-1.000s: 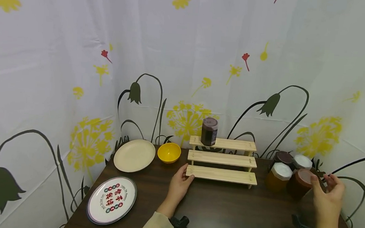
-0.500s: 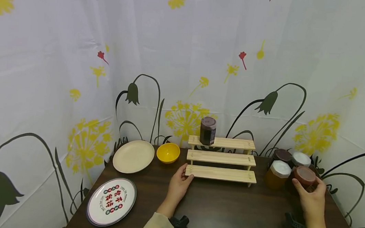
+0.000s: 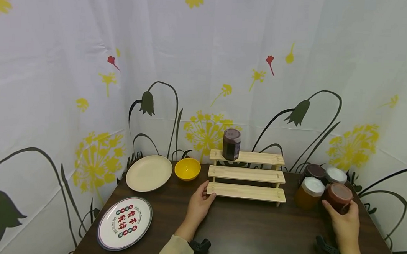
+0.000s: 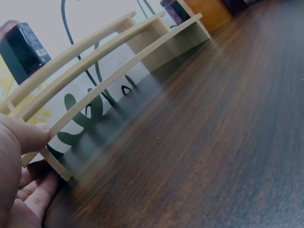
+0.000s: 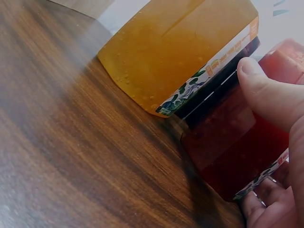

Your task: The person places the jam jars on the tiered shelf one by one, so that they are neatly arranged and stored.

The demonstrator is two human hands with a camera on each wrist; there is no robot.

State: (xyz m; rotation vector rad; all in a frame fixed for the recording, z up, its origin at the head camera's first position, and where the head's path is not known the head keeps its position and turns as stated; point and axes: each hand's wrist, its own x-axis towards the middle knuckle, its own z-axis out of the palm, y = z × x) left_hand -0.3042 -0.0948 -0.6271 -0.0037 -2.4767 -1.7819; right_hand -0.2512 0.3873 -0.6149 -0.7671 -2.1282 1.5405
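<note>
With the left hand (image 3: 198,206) pinching one end of the wooden rack (image 3: 246,191) at its lowest tier, the right hand (image 3: 346,225) grips the red jar (image 3: 339,192) beside the amber jar (image 3: 308,197), apparently the pick-up step, the next move likely requiring a clear lift.

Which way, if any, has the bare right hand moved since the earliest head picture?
Yes: the right hand moved left, nearer the pale wooden three-tier stand.
</note>
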